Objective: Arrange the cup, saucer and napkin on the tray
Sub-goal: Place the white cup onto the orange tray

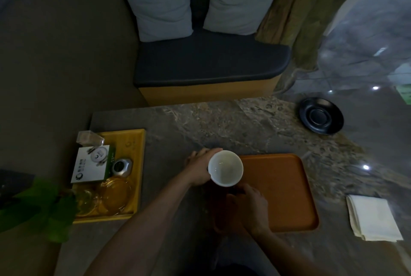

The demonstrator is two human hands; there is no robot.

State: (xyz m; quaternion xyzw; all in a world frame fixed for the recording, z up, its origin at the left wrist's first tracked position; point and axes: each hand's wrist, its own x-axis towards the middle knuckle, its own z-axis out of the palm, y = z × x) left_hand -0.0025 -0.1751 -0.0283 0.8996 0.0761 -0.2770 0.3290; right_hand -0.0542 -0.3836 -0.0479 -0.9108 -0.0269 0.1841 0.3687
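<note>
Over the left edge of the orange tray (287, 189), the cup (225, 168) is held upright, mouth toward the camera, white glazed inside, dark outer wall just visible at the rim. Left hand (201, 170) wraps its side, fingers curled around the wall and pressed together; looks like the carrying grip. Right hand (252, 203) sits low at the tray's near-left corner, below the cup; fingers partly hidden in shadow, so I can't tell if they touch the cup base or just steady the tray. Tray is a flat rounded rectangle, matte, low lip, nothing on it yet. Saucer (321, 116) is black, glossy, round with a recessed ring for the cup foot; sits well apart at the far right of the stone-patterned table (222, 124). Napkin (373, 217) is cream, folded square, soft, lying just right of the tray. My read: cup is arriving first, though the saucer should go under it.
</note>
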